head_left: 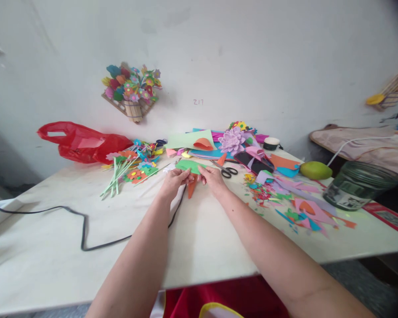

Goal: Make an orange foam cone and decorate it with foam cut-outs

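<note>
From my distant place I see the green sheet (188, 165) over the table (208, 247), pinched at its near edge by the left hand (176, 181) and the right hand (212, 179). I judge it light, soft and easily creased, so a gentle hold near both ends suits it. An orange piece (192, 188) shows just below, scissors (230, 172) lie near the right hand, and a black cable (108, 244) passes under the left forearm (144, 247).

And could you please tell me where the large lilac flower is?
The large lilac flower is right of centre in the head view, toward the back of the table, behind the phone and beyond the right hand.
</note>
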The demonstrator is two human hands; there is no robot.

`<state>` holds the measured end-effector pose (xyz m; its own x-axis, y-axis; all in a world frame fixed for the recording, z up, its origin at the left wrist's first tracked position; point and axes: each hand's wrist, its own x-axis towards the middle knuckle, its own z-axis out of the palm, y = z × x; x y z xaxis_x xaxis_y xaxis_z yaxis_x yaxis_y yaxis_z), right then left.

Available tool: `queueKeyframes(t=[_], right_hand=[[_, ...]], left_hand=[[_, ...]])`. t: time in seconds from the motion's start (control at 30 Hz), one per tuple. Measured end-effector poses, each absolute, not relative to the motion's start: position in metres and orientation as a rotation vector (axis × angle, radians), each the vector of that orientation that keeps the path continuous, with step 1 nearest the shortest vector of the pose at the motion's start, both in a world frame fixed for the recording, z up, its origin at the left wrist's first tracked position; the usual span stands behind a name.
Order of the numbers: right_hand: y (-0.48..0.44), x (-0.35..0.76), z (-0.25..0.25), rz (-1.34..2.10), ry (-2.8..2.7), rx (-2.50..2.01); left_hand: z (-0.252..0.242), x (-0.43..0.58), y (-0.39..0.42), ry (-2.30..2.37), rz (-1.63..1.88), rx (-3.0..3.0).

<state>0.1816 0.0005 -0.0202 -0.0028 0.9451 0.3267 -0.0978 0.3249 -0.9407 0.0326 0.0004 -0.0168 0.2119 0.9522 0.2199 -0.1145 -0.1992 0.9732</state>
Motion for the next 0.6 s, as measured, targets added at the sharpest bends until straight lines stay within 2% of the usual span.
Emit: queueKeyframes(t=[0.47, 0.6], right_hand=[[0.0016, 0.1828, -0.0194, 1.037, -1.260, -0.896], [0.0025, 0.1835, -0.0197, 0.866, -1.228, -0.939]], left_hand=[[-0.0172, 0.0294, 0.0028, 0.803, 1.410, 1.212], [-0.0154, 0.0301, 0.0018, 0.769, 1.455, 1.094]])
